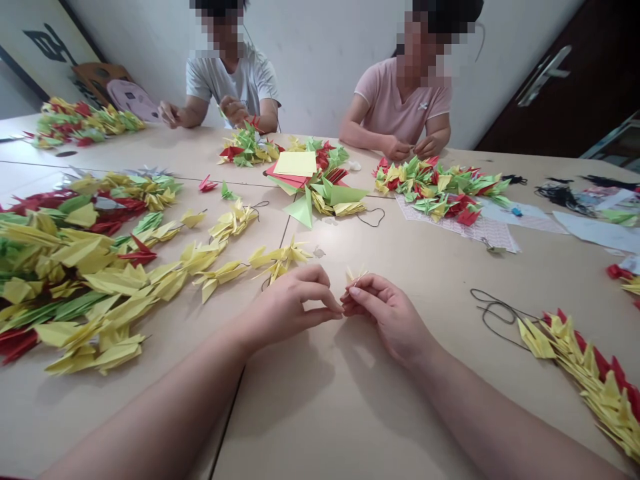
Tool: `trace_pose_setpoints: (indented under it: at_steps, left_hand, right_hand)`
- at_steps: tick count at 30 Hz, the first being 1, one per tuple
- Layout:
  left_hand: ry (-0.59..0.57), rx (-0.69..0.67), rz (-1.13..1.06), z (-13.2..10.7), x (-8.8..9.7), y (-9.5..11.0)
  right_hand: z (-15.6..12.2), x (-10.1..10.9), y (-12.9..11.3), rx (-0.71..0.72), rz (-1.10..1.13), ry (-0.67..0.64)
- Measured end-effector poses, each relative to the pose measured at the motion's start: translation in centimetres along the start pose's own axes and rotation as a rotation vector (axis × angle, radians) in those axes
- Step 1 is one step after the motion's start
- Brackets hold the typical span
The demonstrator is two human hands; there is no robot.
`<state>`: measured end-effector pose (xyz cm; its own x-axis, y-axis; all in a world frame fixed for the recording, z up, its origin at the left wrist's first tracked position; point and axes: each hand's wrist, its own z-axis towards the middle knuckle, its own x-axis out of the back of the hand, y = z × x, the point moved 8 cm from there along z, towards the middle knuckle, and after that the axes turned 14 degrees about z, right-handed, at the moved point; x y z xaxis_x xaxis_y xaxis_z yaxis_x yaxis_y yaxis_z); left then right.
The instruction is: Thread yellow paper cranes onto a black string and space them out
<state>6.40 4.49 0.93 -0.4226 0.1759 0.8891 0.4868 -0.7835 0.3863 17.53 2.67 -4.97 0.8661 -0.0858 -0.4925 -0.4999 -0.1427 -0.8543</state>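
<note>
My left hand [300,301] is closed in a pinch, thumb and forefinger meeting close to the fingertips of the other hand. What it pinches is too small to make out. My right hand [387,312] has its thumb pressed against its fingers, and pale yellow paper tips [354,274] stick up behind them; the rest of that folded paper is hidden. Just beyond my left hand lies a string of yellow folded paper cranes [283,259]. Off to the right, a red and yellow crane string [595,373] trails a loop of dark cord [493,308].
A large heap of crane strings [75,260] covers the left of the table [320,407]. Square paper sheets [295,163] are stacked among cranes ahead. Two people sit opposite, one in a grey shirt [257,80], one in pink [383,110], behind a mixed crane pile [440,187].
</note>
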Motion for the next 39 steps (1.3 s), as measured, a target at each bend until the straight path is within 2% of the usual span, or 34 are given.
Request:
trace_pose_setpoints:
  at_steps: [2, 4, 7, 11, 15, 21, 25, 31, 33, 35, 39]
  left_hand:
    - [0.065, 0.031, -0.084, 0.0, 0.9, -0.4]
    - [0.057, 0.059, -0.165, 0.0, 1.1, -0.9]
    - [-0.054, 0.056, -0.229, 0.0, 0.2, -1.0]
    - [-0.17, 0.014, -0.169, 0.0, -1.3, -0.5]
    - [-0.253, 0.069, -0.136, -0.1, -2.3, -1.0]
    - [-0.299, 0.112, -0.14, -0.2, -2.1, -1.2]
    - [-0.341, 0.159, -0.185, -0.2, -2.3, -1.1]
    - [-0.371, 0.193, -0.27, -0.5, -2.5, -1.0]
    - [-0.346, 0.195, -0.265, -0.5, -2.3, -1.0]
    - [-0.266, 0.182, -0.23, -0.5, -1.5, -0.9]
    - [0.03, 0.133, -0.099, -0.7, 1.7, -0.3]
  right_hand:
    - [0.0, 0.2, -0.1, 0.015, 0.008, 0.017]
    - [-0.1, 0.5, -0.4, 0.043, 0.018, 0.047]
    - [-0.1, 1.0, -1.2, 0.125, 0.014, 0.077]
    - [-0.1, 1.1, -2.0, 0.206, 0.036, 0.068]
    - [-0.2, 0.3, -2.0, 0.193, 0.13, -0.01]
    - [-0.6, -1.3, -1.5, 0.101, 0.225, -0.135]
    - [-0.5, -1.2, -1.0, 0.059, 0.202, -0.143]
    - [-0.1, -0.6, -0.7, 0.071, 0.194, -0.091]
    - [0.1, -0.3, -1.0, 0.096, 0.188, -0.066]
    - [0.2, 0.1, -1.5, 0.142, 0.185, -0.028]
    - [0.4, 1.8, -2.6, 0.247, 0.199, 0.122]
